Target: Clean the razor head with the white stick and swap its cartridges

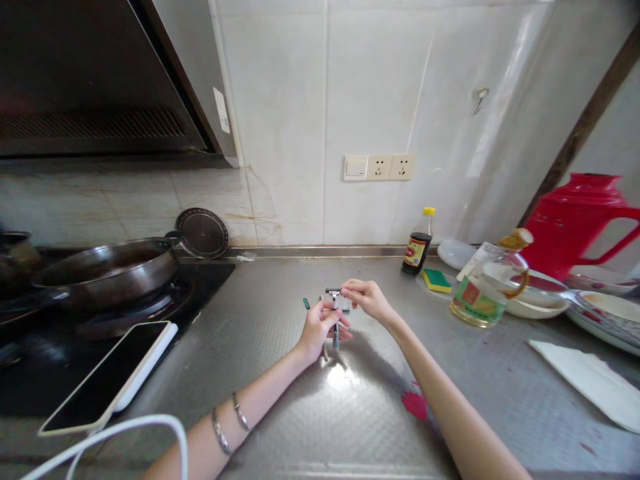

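Upright above the metal countertop (pixel 280 427) is a small silver razor (pixel 335 333) with a dark, T-shaped head at its top. My left hand (pixel 316 328) is closed round its handle, thumb in front and fingers behind. The fingertips of my right hand (pixel 367 298) pinch at the right end of the razor's head. A small green and black piece (pixel 307 303) lies on the counter just left of the razor. Another small dark green piece shows partly behind my left fingers, too hidden to make out.
At the left, a phone (pixel 107 380) with a white cable lies by the stove, which bears a pan (pixel 107 273). A sauce bottle (pixel 417 243), sponge (pixel 437 281), oil jug (pixel 480 293), bowls, red thermos (pixel 575 220) and white paper (pixel 590 380) stand or lie at the right.
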Tool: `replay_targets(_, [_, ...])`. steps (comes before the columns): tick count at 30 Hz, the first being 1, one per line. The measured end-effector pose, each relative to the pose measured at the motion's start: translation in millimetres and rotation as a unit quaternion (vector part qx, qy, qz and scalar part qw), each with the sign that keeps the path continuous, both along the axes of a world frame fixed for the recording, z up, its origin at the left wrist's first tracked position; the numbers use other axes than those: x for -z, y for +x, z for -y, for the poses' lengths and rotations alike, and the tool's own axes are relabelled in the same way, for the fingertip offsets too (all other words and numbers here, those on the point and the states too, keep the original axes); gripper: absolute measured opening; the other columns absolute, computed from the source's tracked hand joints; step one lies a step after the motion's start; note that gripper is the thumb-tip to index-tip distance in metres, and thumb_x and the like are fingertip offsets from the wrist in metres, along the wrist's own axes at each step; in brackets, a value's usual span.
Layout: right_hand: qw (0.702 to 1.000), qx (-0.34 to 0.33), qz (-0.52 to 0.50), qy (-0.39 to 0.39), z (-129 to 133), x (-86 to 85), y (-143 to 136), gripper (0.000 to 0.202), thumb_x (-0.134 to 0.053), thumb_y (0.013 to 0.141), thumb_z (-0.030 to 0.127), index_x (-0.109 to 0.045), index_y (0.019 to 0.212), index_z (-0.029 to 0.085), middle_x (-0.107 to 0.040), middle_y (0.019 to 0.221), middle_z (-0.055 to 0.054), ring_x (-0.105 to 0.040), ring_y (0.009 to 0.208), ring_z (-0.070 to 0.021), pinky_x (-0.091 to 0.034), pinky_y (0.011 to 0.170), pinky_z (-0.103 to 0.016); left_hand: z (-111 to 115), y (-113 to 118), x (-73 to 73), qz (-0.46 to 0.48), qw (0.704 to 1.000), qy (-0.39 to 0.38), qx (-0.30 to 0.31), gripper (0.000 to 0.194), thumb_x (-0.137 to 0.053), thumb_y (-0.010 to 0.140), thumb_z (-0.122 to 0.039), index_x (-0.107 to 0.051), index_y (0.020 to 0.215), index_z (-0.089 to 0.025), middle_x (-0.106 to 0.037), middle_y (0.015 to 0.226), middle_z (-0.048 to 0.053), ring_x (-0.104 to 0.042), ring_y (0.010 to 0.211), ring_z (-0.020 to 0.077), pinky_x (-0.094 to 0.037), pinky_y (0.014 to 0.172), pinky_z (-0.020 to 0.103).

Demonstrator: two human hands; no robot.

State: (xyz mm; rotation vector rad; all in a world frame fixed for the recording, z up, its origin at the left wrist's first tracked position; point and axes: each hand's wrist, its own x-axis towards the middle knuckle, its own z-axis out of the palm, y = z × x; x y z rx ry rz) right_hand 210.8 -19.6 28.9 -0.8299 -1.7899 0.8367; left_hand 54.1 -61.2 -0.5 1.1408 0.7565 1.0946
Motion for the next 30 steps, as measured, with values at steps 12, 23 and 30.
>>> replay_targets(12, [1.0, 0.008, 0.013, 0.008, -1, 2.2, -2, 0.028, -0.057, 0.079, 0.039, -0.069, 0.078, 0.013, -0.06, 0.078, -0.005, -0.049, 0.055, -0.0081, -0.04, 0.042, -0.018, 2, 1, -6.5, -0.005, 1.0, -0.023, -0.017, 0.036, -0.065, 0.067, -0.04, -0.041, 0.083, -0.018, -0.064, 0.065, 0.001, -0.063, 0.047, 0.0175, -0.049, 0.043, 0.026])
replay_targets(23, [0.999, 0.017, -0.018, -0.033, 0, 2.5, -4, 0.029, -0.059, 0.075, 0.041, -0.069, 0.078, 0.014, -0.057, 0.072, -0.003, -0.05, 0.057, -0.009, -0.042, 0.042, -0.018, 3, 0, -12.2, -0.014, 0.999, -0.02, -0.021, 0.033, -0.065, 0.069, -0.036, -0.043, 0.084, -0.017, -0.065, 0.067, 0.003, -0.063, 0.049, 0.0176, -0.049, 0.044, 0.026])
replay_targets(30, [0.996, 0.055, -0.02, -0.072, 0, 1.7, -1, 0.039, -0.058, 0.074, 0.045, -0.069, 0.094, 0.013, -0.062, 0.075, -0.005, -0.055, 0.065, -0.0134, -0.043, 0.044, -0.019, -4, -5, -13.6, -0.012, 0.999, -0.011, -0.042, 0.03, -0.066, 0.068, -0.036, -0.049, 0.083, -0.016, -0.069, 0.076, 0.008, -0.066, 0.059, 0.0192, -0.05, 0.053, 0.027])
